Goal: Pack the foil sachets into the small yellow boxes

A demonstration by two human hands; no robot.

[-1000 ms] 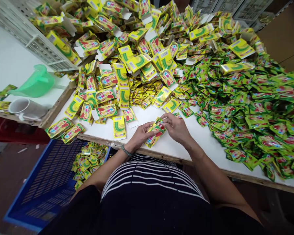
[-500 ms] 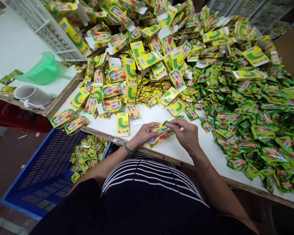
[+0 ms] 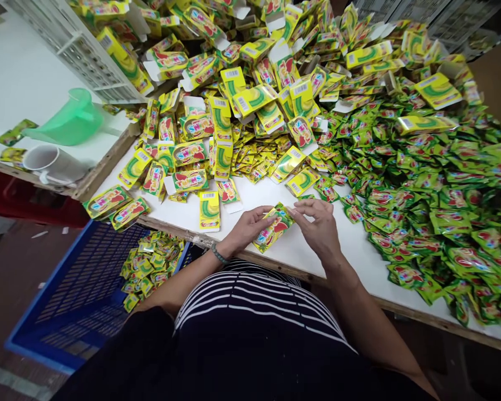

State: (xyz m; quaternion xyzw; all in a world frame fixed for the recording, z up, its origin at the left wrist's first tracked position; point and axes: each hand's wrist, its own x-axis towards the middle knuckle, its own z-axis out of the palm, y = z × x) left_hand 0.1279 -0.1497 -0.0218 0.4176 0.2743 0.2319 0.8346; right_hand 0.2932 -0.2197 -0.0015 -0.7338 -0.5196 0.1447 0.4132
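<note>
My left hand (image 3: 247,229), with a beaded bracelet at the wrist, is closed around a small yellow-green candy box (image 3: 273,229) with a watermelon picture, just above the white table's front edge. At the box's upper right end, my right hand (image 3: 318,229) has its thumb and index finger pinched on the edge, while its other fingers are bent loosely. Whatever lies inside the box is hidden. Beyond my hands are heaped yellow candy boxes (image 3: 191,151), several with open flaps. To the right spreads a big pile of green sachets (image 3: 417,206).
A blue crate (image 3: 67,295) with yellow-green packets stands low on the left. On the side table (image 3: 16,72) are a green scoop (image 3: 69,120), a white mug (image 3: 50,162) and a white plastic basket (image 3: 79,47). Smaller yellow sachets (image 3: 250,159) lie among the boxes.
The green sachet seen at the box's open end no longer shows separately. The box has tilted more upright in my left hand, and my right fingers have shifted slightly on its end.
</note>
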